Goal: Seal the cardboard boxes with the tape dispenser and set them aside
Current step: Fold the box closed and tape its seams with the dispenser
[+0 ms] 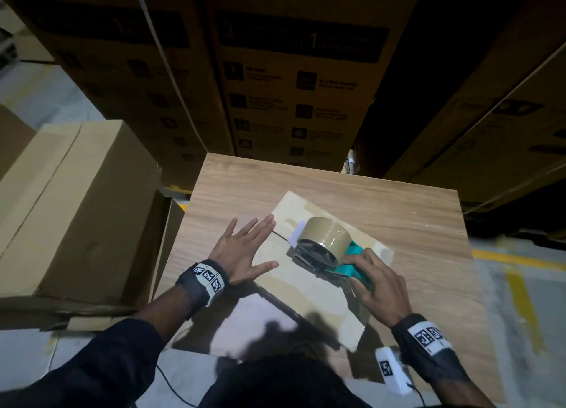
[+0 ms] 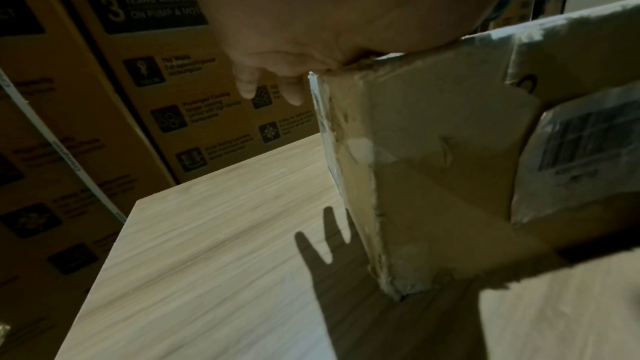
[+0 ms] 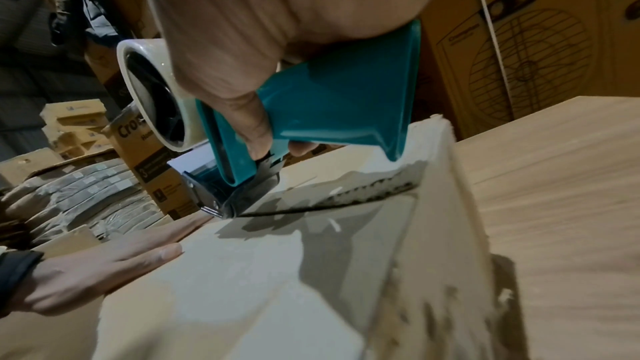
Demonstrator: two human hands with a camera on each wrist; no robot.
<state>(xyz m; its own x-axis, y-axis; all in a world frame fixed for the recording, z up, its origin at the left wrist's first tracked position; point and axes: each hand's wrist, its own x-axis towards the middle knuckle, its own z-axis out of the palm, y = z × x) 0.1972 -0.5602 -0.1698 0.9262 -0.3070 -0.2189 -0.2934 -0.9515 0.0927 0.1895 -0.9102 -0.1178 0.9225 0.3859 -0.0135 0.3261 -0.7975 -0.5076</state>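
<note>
A small worn cardboard box stands on the wooden table, its top flaps closed along a dark seam. My left hand lies flat with fingers spread on the box's left top flap; in the left wrist view the palm rests on the box's upper edge. My right hand grips the teal handle of the tape dispenser, which carries a brown tape roll. In the right wrist view the dispenser's roller end presses on the seam of the box top.
A larger closed cardboard box sits left of the table. Tall printed appliance cartons are stacked close behind the table and at right. A white device with a cable lies on the table's near edge.
</note>
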